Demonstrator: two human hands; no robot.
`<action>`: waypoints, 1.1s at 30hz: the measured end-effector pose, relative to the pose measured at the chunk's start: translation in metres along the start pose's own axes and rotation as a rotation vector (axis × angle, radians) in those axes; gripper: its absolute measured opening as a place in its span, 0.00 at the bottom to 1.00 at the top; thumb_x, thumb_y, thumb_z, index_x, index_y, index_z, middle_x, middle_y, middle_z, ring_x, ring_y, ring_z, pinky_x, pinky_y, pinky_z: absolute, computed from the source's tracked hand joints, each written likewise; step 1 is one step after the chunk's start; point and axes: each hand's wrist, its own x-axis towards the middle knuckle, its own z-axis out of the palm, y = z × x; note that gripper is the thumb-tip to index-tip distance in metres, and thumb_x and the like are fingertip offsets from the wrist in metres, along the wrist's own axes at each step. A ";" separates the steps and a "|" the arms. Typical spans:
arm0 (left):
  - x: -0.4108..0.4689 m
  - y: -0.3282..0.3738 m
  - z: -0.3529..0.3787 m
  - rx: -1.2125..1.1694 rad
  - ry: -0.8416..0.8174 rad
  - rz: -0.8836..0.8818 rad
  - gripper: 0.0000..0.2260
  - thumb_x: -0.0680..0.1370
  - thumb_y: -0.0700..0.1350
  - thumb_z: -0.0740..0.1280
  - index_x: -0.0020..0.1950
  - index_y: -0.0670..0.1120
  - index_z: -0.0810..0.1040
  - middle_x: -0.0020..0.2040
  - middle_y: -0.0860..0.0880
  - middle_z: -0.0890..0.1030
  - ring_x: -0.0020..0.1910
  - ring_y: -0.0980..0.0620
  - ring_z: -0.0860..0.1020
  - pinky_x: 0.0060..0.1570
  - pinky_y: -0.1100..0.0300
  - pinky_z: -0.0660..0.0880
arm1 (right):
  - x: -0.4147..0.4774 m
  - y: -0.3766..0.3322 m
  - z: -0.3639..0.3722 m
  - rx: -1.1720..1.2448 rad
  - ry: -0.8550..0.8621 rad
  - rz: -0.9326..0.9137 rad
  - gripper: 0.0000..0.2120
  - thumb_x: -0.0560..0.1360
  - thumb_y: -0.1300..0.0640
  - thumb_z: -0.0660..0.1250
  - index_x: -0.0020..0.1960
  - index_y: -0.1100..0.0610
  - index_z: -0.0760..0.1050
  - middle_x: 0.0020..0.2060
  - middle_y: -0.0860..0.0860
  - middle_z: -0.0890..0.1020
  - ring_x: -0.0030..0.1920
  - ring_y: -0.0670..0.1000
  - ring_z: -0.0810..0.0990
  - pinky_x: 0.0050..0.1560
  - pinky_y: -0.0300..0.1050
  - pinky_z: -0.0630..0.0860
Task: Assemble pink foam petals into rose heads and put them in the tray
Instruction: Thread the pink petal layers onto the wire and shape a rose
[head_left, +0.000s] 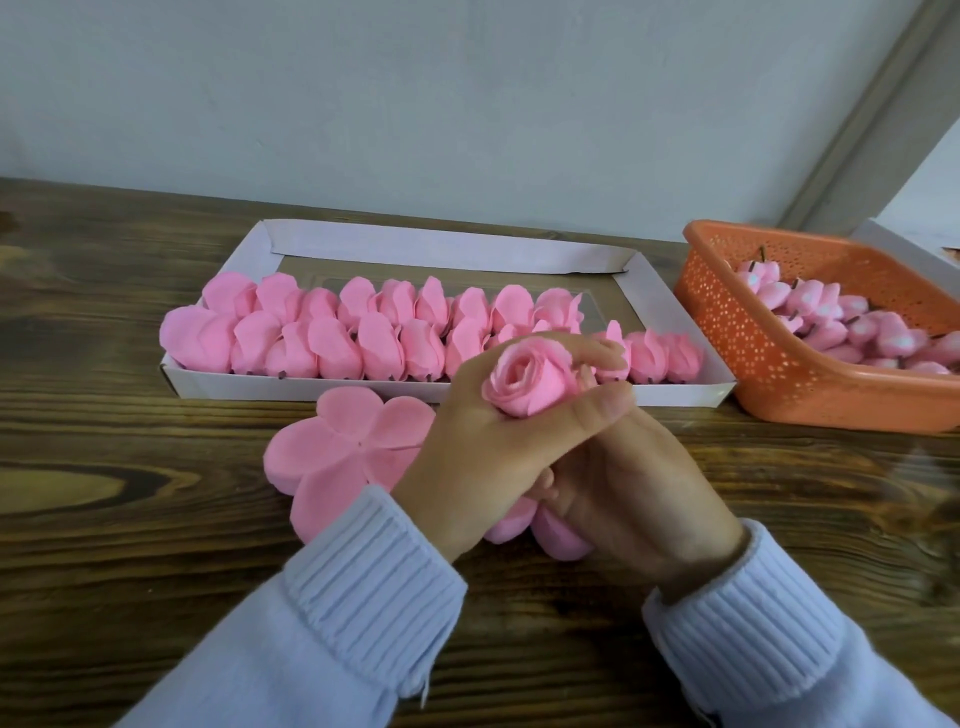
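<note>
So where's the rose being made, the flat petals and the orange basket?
rose head (535, 392): head view, outer wrapped petal.
flat petals (311, 452): head view, top sheet's left lobe.
orange basket (737, 338): head view, perforated side wall.

The desk is dark-stained wood with heavy grain, knots and a faint sheen. On it, the tray is matt white card, and its floor looks like glossy clear film. The rose heads inside it are soft, matt pink foam. So are the held rose, gripped in the left hand, and the flat petals in front of the tray. Right of the tray, the basket is orange perforated plastic, slightly shiny. The sleeves are pale ribbed knit.
</note>
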 end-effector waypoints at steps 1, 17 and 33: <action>0.000 0.000 0.000 0.016 0.004 -0.004 0.06 0.67 0.54 0.71 0.43 0.57 0.83 0.51 0.55 0.84 0.33 0.56 0.80 0.23 0.60 0.73 | 0.000 0.000 0.001 -0.020 0.014 0.008 0.19 0.79 0.54 0.56 0.59 0.69 0.70 0.42 0.64 0.69 0.37 0.54 0.70 0.36 0.44 0.67; 0.002 0.001 0.000 -0.091 0.056 -0.014 0.04 0.66 0.54 0.71 0.34 0.56 0.82 0.45 0.55 0.84 0.39 0.58 0.81 0.30 0.65 0.74 | -0.004 -0.001 0.009 -0.044 -0.015 -0.113 0.22 0.73 0.51 0.69 0.63 0.62 0.73 0.52 0.63 0.70 0.50 0.60 0.66 0.44 0.48 0.66; 0.003 0.002 0.001 -0.160 0.063 -0.056 0.05 0.63 0.53 0.72 0.33 0.53 0.80 0.42 0.55 0.83 0.39 0.57 0.80 0.28 0.66 0.73 | -0.003 0.001 0.010 0.035 0.043 -0.112 0.14 0.74 0.57 0.63 0.58 0.58 0.77 0.46 0.60 0.73 0.42 0.53 0.72 0.41 0.42 0.73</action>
